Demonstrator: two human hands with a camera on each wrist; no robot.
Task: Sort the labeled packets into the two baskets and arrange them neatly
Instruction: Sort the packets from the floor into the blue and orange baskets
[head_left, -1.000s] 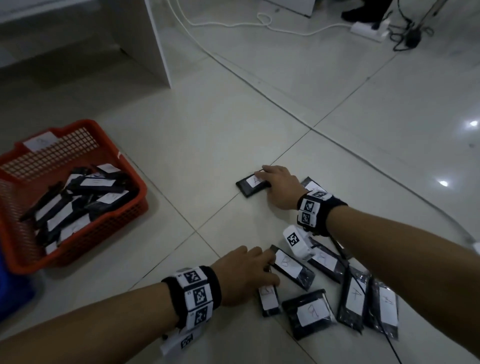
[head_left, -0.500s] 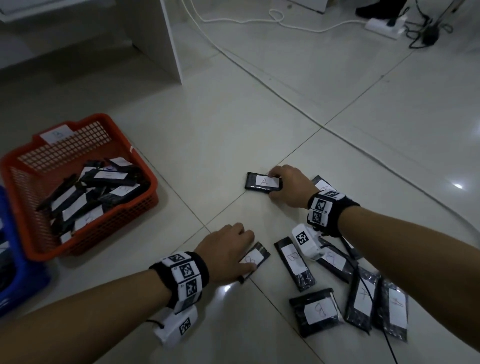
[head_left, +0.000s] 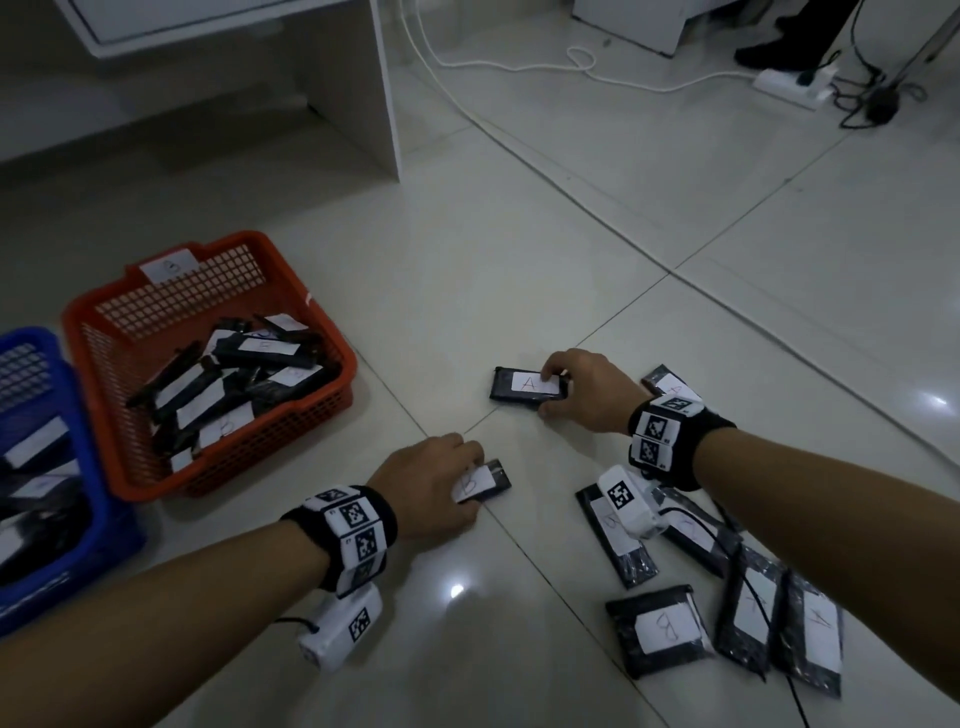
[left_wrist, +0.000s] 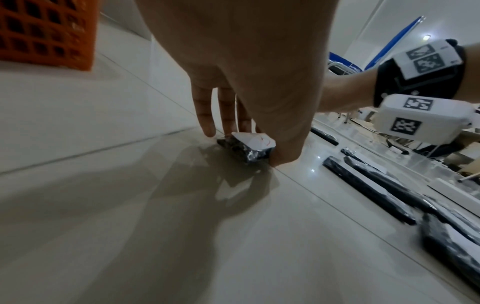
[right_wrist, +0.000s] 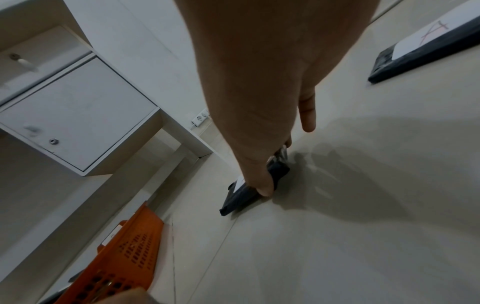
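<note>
both grips hold packets; orange basket (head_left: 332, 400) holds labeled packets (head_left: 234, 384).

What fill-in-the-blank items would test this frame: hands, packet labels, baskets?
1. The right hand grips a packet labeled ____.
2. The left hand grips a packet labeled ____.
3. Beside the blue basket stands the ____ basket.

Missing: A; B; orange

At nine o'clock the blue basket (head_left: 31, 467) runs off the picture's edge. The left hand (head_left: 426, 488) hides most of the B packet (head_left: 485, 482). The orange basket (head_left: 228, 436) label's letter is too small to read.
</note>
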